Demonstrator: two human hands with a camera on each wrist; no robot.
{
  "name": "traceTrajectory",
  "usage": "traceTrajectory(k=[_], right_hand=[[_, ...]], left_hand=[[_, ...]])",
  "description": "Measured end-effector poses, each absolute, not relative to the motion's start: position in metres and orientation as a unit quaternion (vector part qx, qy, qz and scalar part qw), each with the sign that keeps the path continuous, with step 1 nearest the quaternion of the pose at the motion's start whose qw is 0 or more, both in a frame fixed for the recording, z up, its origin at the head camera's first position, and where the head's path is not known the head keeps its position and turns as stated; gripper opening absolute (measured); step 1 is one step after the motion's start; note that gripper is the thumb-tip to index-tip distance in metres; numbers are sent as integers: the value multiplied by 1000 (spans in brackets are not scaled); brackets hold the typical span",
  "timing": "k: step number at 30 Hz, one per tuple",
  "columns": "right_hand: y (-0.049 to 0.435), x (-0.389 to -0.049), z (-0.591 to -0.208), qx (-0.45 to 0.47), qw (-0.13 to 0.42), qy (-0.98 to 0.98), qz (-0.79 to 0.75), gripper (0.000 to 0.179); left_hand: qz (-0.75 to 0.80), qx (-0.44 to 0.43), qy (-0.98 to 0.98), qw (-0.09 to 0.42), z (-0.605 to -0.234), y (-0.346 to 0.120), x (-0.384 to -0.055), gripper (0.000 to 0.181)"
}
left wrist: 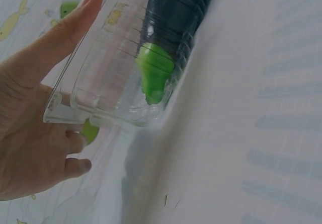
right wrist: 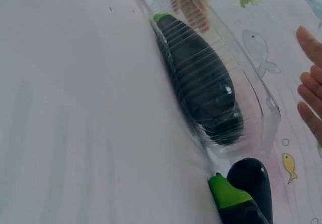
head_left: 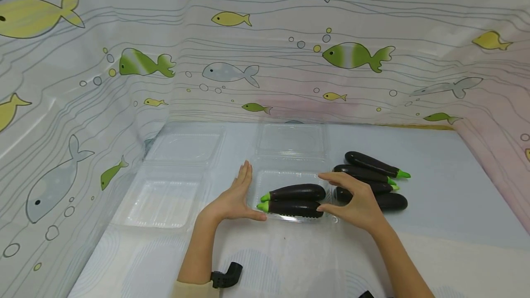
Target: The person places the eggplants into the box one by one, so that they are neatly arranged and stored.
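Observation:
Two dark eggplants, the rear one [head_left: 296,191] and the front one [head_left: 291,208], lie side by side in a clear plastic clamshell box [head_left: 290,177], green stems to the left. Its lid [head_left: 291,139] is folded back behind it. My left hand [head_left: 235,197] is at the box's left side with fingers straight; the left wrist view shows the thumb by the rim. Beside the right end, my right hand [head_left: 357,200] has its thumb and fingers spread apart. In the right wrist view, that hand [right wrist: 313,78] appears apart from the box, holding nothing.
Several more eggplants [head_left: 370,162] lie in a group to the right, partly behind my right hand. A second clear box [head_left: 161,203] stands at the left, its lid [head_left: 186,146] folded back. Fish-printed sheeting [head_left: 232,72] rises behind the table and at its sides.

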State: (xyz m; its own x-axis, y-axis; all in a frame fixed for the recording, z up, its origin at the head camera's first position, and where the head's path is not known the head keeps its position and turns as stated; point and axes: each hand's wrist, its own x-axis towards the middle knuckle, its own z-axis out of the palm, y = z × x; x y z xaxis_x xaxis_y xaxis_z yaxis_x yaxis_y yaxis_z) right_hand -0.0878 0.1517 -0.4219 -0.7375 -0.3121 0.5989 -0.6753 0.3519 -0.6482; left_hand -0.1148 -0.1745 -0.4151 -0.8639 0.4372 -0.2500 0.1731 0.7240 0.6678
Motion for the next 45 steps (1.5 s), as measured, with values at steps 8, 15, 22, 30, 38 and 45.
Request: traceTrajectory(k=[8,15,22,30,38,45], right_hand=[[166,-83,-422,309,196,-796,482,77],[173,-73,-408,303,221,-796,475,77],[174,-61,-387,303,233,-798,466,76],[181,-59,-385,307,239,-795,467,74],[192,-56,-386,296,238,-806,453,74],[201,-53,-388,287,239,-810,452,74]], left_hand=[[332,170,906,199,-415,-175,-115,141],[329,167,908,200,-416,-175,-115,142],[332,171,906,198,-416,-175,-115,142],[331,170,907,196,-418,-174,-116,142],[332,171,907,195,-416,-174,-116,142],[334,174,906,194,-417,-175,-115,141]])
